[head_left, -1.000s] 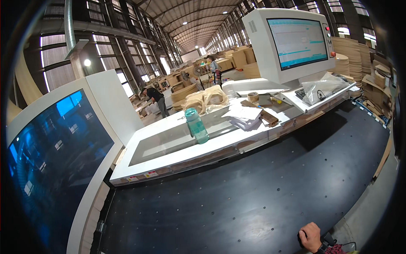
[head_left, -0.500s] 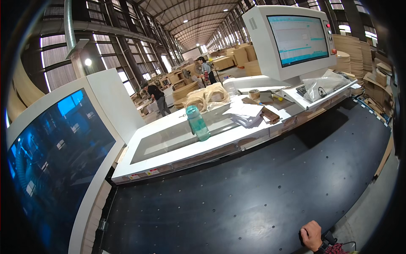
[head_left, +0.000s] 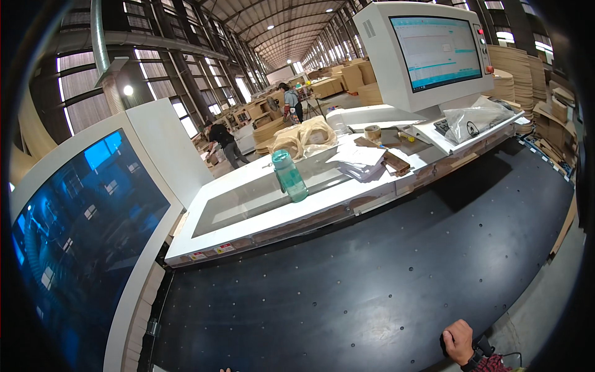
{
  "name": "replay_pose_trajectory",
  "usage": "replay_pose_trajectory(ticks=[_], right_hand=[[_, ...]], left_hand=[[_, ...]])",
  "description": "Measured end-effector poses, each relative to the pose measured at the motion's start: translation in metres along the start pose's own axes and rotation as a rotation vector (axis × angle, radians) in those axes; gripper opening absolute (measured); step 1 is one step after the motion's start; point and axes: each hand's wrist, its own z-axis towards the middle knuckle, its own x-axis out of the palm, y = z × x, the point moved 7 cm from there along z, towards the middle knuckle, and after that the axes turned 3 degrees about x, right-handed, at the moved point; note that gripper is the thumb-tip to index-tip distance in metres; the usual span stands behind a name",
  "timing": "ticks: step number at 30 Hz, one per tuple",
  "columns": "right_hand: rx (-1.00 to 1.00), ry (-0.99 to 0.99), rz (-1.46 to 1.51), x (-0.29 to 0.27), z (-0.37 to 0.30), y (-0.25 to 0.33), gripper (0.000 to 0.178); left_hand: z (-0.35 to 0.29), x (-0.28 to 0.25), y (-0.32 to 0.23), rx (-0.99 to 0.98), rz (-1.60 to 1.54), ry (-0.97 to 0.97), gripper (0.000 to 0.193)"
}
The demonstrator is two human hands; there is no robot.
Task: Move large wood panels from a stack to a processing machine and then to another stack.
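Observation:
My right hand point(head_left: 458, 343) is closed in a fist at the lower right, over the near edge of a black machine table point(head_left: 347, 291) dotted with small holes. A dark patch shows beside its fingers; what they hold, if anything, is hidden. A dark band circles that wrist below a red patterned sleeve. Only the fingertips of my left hand point(head_left: 228, 370) enter at the bottom edge, over the table; the rest is out of frame. Beyond the table, a green bottle point(head_left: 290, 176) stands on a white machine top point(head_left: 217, 232), left of a stack of papers point(head_left: 359, 162).
A monitor point(head_left: 437, 53) rises at the back right above a keyboard tray holding a clear plastic bag point(head_left: 474, 122). A dark glossy panel point(head_left: 87, 248) fills the left. Tape point(head_left: 372, 132) lies behind the papers. Two people point(head_left: 224, 144) stand farther back among stacked boards.
Fingertips of my left hand have come in at the bottom edge. My right fist stays nearly in place. The view has shifted slightly, and the people in the background have moved.

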Motion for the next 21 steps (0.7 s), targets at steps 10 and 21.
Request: replay_pose_trajectory(ticks=[10, 21], right_hand=[[0.015, 0.0, 0.015, -0.0004, 0.0011, -0.0002, 0.009], [0.007, -0.016, 0.021, -0.0026, -0.0008, -0.0006, 0.009]], left_hand=[[0.0015, -0.0012, -0.0027, -0.008, 0.008, 0.005, 0.032], [-0.0001, -0.0038, -0.0033, -0.009, -0.005, -0.007, 0.031]])
